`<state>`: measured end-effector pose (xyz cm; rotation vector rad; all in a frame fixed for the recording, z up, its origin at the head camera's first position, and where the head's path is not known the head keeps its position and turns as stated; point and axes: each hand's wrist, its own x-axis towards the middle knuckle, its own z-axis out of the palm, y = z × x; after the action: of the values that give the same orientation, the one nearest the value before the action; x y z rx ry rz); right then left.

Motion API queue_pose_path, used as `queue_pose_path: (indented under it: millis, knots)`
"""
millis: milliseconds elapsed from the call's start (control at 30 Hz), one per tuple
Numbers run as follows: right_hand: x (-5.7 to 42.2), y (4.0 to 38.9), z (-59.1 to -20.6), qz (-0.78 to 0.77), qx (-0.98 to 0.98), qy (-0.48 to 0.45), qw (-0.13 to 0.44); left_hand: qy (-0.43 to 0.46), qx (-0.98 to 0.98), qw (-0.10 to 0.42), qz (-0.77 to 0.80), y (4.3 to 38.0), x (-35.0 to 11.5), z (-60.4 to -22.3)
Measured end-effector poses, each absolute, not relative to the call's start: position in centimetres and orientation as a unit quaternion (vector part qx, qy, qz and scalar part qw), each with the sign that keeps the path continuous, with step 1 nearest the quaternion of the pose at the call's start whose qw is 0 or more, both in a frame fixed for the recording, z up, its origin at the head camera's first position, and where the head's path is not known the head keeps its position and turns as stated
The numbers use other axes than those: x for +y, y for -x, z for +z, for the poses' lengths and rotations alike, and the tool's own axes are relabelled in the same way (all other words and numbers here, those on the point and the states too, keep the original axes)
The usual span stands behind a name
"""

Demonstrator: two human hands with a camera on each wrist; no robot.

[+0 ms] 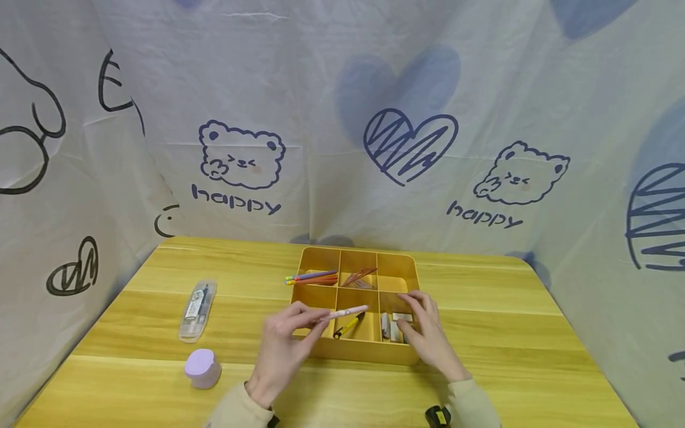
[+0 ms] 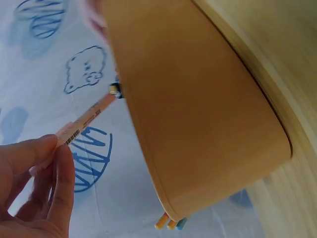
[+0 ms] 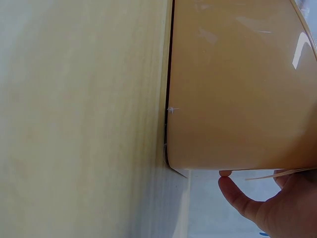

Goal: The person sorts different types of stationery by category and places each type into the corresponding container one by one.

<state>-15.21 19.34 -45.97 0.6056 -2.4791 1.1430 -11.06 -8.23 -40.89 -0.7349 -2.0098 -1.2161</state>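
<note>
My left hand (image 1: 286,339) pinches a slim pink pen (image 1: 349,312) between thumb and fingers, above the front middle compartment of a yellow divided box (image 1: 353,352). In the left wrist view a barcode shows on the pen's barrel (image 2: 84,121), and its far end overlaps the box rim. A yellow-and-black pen (image 1: 350,325) leans in that compartment. My right hand (image 1: 430,339) holds the box at its right wall, thumb and forefinger on the inner side. Other fingers (image 3: 240,198) reach down outside. White erasers (image 1: 396,331) lie beneath the thumb.
Colored pencils or pens (image 1: 316,277) stick out over the box's left rim. Brown thin pieces (image 1: 358,276) lie in the back middle compartment. A clear pencil case (image 1: 197,312) and a small lilac container (image 1: 203,368) stand to the left. Printed cloth (image 1: 342,196) surrounds the table.
</note>
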Motion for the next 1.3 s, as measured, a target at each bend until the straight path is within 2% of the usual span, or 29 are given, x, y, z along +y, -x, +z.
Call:
queue_pose_path:
  millis: [100, 233, 400, 533, 1100, 1300]
  knots:
    - [19.4, 15.2, -45.9, 0.4, -0.874, -0.215, 0.173, 0.314, -0.786, 0.355, -0.396, 11.0, -7.9, -41.2]
    - [19.4, 15.2, -45.9, 0.403, -0.873, -0.216, 0.171, 0.346, -0.807, 0.358, -0.316, 10.8, -7.5, -41.5]
    - [19.3, 15.1, -45.8, 0.406, -0.872, -0.216, 0.17, 0.38, -0.826, 0.327, -0.258, 10.4, -7.3, -42.0]
    - [19.3, 15.1, -45.8, 0.406, -0.872, -0.216, 0.168, 0.394, -0.834, 0.298, -0.248, 10.4, -7.2, -42.4]
    - [19.4, 15.3, -46.1, 0.389, -0.873, -0.228, 0.186, 0.396, -0.849, 0.267, -0.228, 10.7, -7.0, -43.1]
    - [19.5, 15.3, -46.2, 0.397, -0.875, -0.218, 0.169, 0.389, -0.864, 0.245, -0.208, 10.6, -7.1, -43.2]
